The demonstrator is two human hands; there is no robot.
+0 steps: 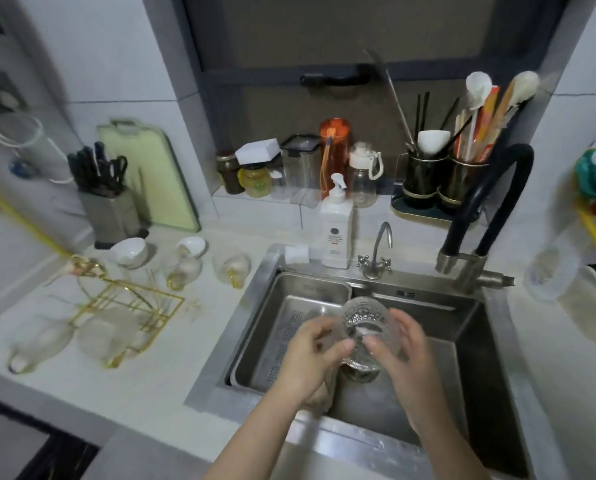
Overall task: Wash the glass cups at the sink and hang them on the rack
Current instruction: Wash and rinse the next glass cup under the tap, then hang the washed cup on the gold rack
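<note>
Both hands hold one glass cup (365, 332) over the sink (476, 341), lower centre of the frame. Left hand (310, 355) has thumb and fingers curled round the cup's left wall; right hand (405, 351) wraps the right wall, thumb on the near side. Cup is tilted, mouth towards the top of the frame.

Handling, as judged: textured clear glass, rigid, brittle, probably wet and so slippery. Wall looks thick, so moderate weight for one hand. Best hold is round the body, fingers opposed to thumb, as the grip sits now; the ribbed surface should help against slip. Rim is the weak part and best kept off metal.

Edges: steel sink walls and the strainer tray (289, 337) at its left lie just below the cup; a knock there could chip it. Black hose faucet (490, 202) arches at right, small faucet (376, 254) and soap bottle (336, 226) stand behind the basin.

Room: gold wire rack (130, 306) lies on the bench (172, 368) at left, well apart from the sink, with other cups (230, 266) near it. The path leftward crosses the sink's raised lip, then open bench
</note>
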